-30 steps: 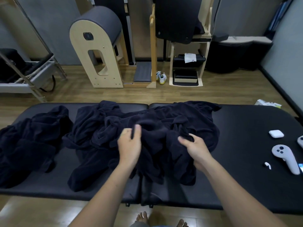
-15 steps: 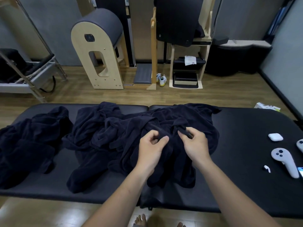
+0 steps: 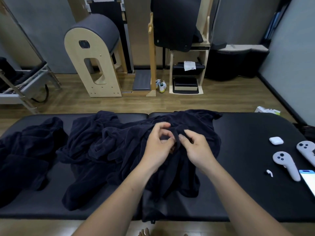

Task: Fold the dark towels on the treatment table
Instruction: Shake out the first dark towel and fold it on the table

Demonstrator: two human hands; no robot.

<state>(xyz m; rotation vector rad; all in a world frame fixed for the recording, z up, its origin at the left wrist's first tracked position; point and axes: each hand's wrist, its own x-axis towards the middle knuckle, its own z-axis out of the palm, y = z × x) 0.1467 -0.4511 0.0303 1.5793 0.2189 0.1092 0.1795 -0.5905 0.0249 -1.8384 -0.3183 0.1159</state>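
Observation:
A big crumpled dark navy towel (image 3: 109, 150) is heaped on the middle of the black treatment table (image 3: 247, 193). Part of it hangs over the near edge. A second dark towel (image 3: 29, 150) lies bunched at the table's left end. My left hand (image 3: 158, 145) and my right hand (image 3: 197, 149) sit close together on top of the middle towel. Both have curled fingers pinching a raised fold of the cloth between them. The fingertips are slightly blurred.
On the table's right end lie a white earbud case (image 3: 276, 140), two grey controllers (image 3: 286, 164), one loose earbud (image 3: 269, 172) and a phone (image 3: 309, 181). Beyond the table stand a wooden barrel frame (image 3: 95, 55) and other equipment on the wood floor.
My left hand has moved right from the towel's middle and met my right hand. Both now pinch the same fold, a little higher and farther from me.

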